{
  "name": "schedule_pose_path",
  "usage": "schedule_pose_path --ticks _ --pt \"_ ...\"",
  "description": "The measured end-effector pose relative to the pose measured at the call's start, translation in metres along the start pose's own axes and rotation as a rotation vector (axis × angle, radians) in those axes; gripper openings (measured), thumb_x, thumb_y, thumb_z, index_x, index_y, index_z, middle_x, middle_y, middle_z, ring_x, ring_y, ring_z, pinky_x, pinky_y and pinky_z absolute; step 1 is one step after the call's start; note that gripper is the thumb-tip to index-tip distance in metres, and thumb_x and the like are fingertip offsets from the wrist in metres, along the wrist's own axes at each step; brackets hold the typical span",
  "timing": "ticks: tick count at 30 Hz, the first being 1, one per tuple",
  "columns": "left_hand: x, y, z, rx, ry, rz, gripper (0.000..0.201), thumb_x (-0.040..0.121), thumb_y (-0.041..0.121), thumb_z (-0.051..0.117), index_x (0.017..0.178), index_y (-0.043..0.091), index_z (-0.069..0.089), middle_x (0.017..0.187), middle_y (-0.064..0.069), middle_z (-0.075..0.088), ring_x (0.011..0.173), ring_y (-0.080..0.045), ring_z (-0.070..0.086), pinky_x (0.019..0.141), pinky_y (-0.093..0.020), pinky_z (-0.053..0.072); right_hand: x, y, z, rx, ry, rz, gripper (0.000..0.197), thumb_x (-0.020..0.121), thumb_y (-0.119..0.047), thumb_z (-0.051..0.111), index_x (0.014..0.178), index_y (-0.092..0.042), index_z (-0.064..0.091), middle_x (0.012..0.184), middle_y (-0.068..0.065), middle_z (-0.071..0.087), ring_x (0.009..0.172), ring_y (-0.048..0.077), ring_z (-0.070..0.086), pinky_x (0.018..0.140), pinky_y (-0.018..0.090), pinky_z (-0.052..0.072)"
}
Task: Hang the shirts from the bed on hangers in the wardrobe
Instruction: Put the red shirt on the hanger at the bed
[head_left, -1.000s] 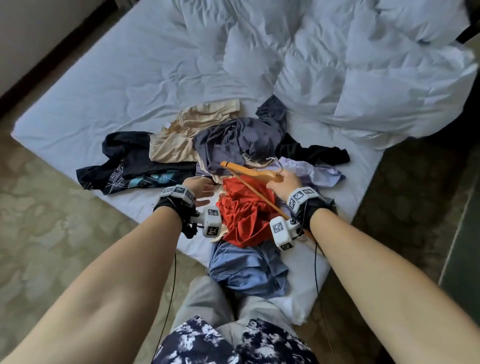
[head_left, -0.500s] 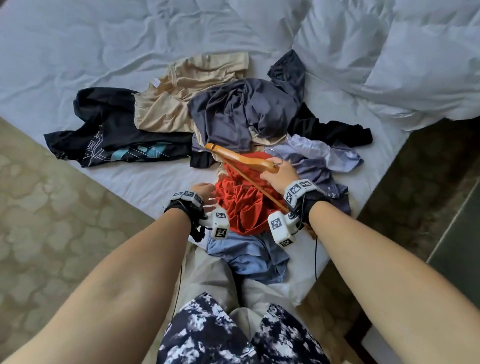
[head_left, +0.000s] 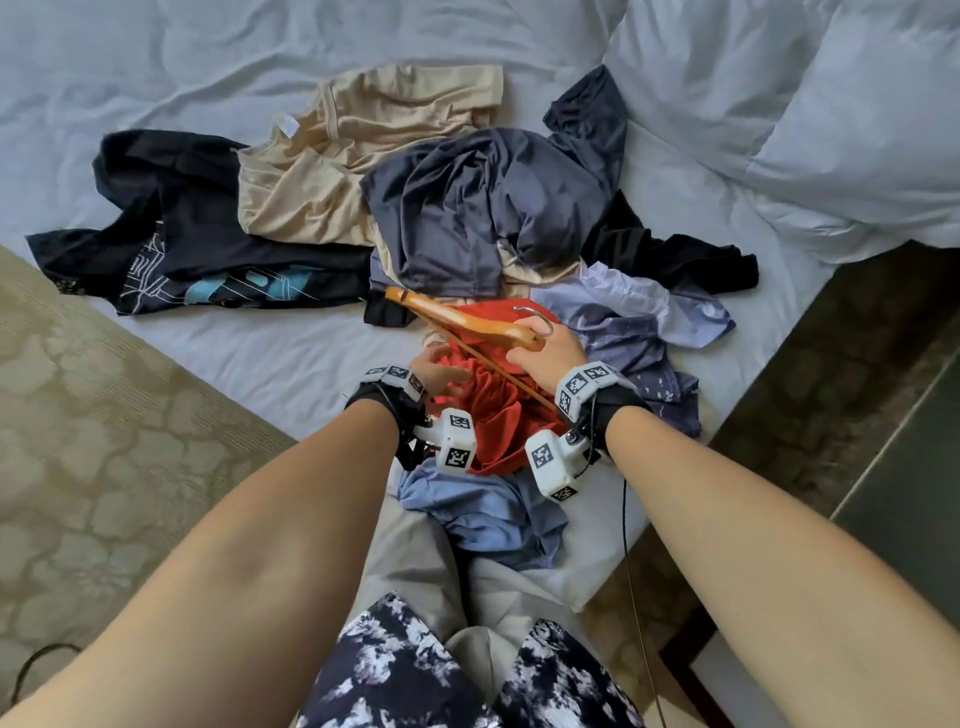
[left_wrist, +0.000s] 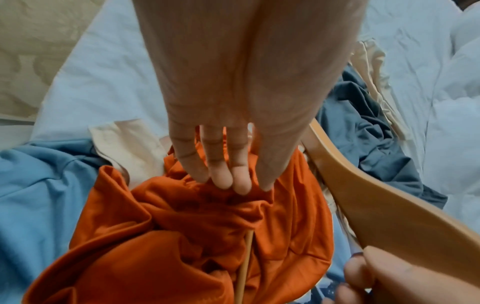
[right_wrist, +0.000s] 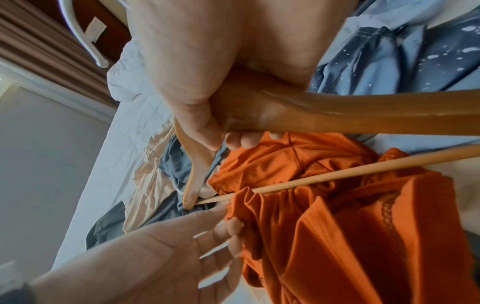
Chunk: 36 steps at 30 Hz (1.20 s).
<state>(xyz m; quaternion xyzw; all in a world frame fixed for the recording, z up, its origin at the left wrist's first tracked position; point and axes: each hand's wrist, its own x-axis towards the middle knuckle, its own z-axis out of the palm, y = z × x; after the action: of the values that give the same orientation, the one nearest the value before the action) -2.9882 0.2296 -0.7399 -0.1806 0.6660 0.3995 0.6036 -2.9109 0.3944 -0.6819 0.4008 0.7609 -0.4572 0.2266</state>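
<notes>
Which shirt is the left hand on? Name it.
The orange shirt, bunched at the wooden hanger. The left hand pinches its gathered fabric; the light blue shirt and grey shirt beside it lie untouched.

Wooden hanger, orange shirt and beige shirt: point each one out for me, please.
wooden hanger (head_left: 467, 322), head view, on its shoulder arm.
orange shirt (head_left: 493, 415), head view, on its bunched middle.
beige shirt (head_left: 332, 187), head view, on its body panel.

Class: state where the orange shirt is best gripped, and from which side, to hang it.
Probably pinch the gathered edge of the orange shirt from the left, where the left hand meets it: folds bunch there into a ridge, and the right hand and wooden hanger block the other side.
</notes>
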Motion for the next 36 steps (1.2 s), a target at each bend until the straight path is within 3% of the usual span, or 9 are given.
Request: schedule_pose_path --ticks 4,8,12,19,22,27,30,32,36 --pt "0.002 0.001 0.003 0.153 0.042 -0.047 0.004 0.089 0.010 0.070 0.092 0.008 0.068 0.082 -0.015 0.061 0.065 -0.023 0.056 0.063 -0.032 0.049 -0.002 0.005 -0.001 0.047 0.015 -0.006 0.019 0.077 -0.007 0.067 0.092 -0.018 0.070 0.078 -0.007 0.063 0.081 0.016 0.058 0.073 0.024 0.042" --pt "0.001 0.004 -0.001 0.338 0.147 0.025 0.033 0.092 0.027 0.067 0.114 0.002 0.066 0.114 -0.025 0.065 0.102 -0.037 0.065 0.072 -0.035 0.050 -0.002 0.011 0.002 0.056 -0.001 0.028 0.021 0.075 -0.009 0.067 0.093 -0.019 0.068 0.081 -0.004 0.064 0.086 0.023 0.062 0.080 0.031 0.050" --pt "-0.003 0.008 -0.010 0.045 0.122 0.015 0.017 0.094 0.025 0.066 0.083 0.013 0.061 0.101 -0.015 0.058 0.088 -0.027 0.061 0.073 -0.038 0.057 -0.004 0.010 0.002 0.050 -0.038 0.027 0.026 0.077 -0.010 0.067 0.100 -0.021 0.067 0.081 -0.006 0.061 0.082 0.019 0.058 0.075 0.026 0.046" --pt "-0.038 0.036 -0.010 -0.192 0.048 0.073 0.019 0.100 0.024 0.056 0.092 0.007 0.058 0.083 -0.012 0.057 0.078 -0.030 0.061 0.085 -0.065 0.051 -0.009 -0.009 0.002 -0.022 -0.109 -0.080 0.043 0.071 -0.022 0.079 0.111 -0.023 0.064 0.095 -0.005 0.070 0.090 0.018 0.064 0.082 0.031 0.051" --pt "-0.057 0.057 -0.009 -0.201 0.013 0.148 0.018 0.099 0.024 0.058 0.090 0.008 0.059 0.081 -0.011 0.059 0.077 -0.029 0.062 0.074 -0.060 0.054 -0.012 -0.022 0.001 -0.053 -0.123 -0.145 0.063 0.069 -0.026 0.085 0.126 -0.023 0.060 0.105 -0.008 0.064 0.096 0.013 0.060 0.083 0.024 0.043" --pt "-0.089 0.093 -0.019 -0.128 0.006 0.260 0.020 0.097 0.027 0.062 0.084 0.012 0.057 0.087 -0.013 0.058 0.086 -0.030 0.061 0.085 -0.059 0.053 -0.013 -0.047 -0.008 -0.031 -0.062 -0.136 0.041 0.068 -0.028 0.078 0.106 -0.034 0.064 0.099 -0.005 0.071 0.096 0.018 0.066 0.091 0.033 0.051" --pt "-0.103 0.106 -0.025 -0.165 0.004 0.330 0.018 0.097 0.022 0.061 0.082 0.014 0.054 0.080 -0.009 0.055 0.074 -0.023 0.057 0.066 -0.037 0.055 -0.015 -0.063 -0.021 0.094 0.037 -0.143 0.040 0.076 -0.013 0.078 0.114 -0.021 0.067 0.098 -0.004 0.068 0.092 0.015 0.063 0.083 0.022 0.045" --pt "-0.113 0.113 -0.027 -0.190 0.002 0.366 0.015 0.098 0.017 0.059 0.085 0.014 0.053 0.078 -0.006 0.055 0.065 -0.017 0.056 0.057 -0.030 0.055 -0.019 -0.073 -0.030 0.202 0.110 -0.145 0.042 0.074 -0.010 0.078 0.114 -0.015 0.069 0.100 0.000 0.070 0.095 0.019 0.065 0.088 0.027 0.049" --pt "-0.127 0.122 -0.030 -0.184 0.035 0.375 0.004 0.098 0.013 0.059 0.097 0.011 0.055 0.086 -0.007 0.059 0.073 -0.019 0.059 0.073 -0.039 0.056 -0.027 -0.085 -0.045 0.394 0.199 -0.107 0.039 0.068 -0.012 0.079 0.103 -0.023 0.068 0.096 0.000 0.072 0.094 0.022 0.068 0.094 0.036 0.052"
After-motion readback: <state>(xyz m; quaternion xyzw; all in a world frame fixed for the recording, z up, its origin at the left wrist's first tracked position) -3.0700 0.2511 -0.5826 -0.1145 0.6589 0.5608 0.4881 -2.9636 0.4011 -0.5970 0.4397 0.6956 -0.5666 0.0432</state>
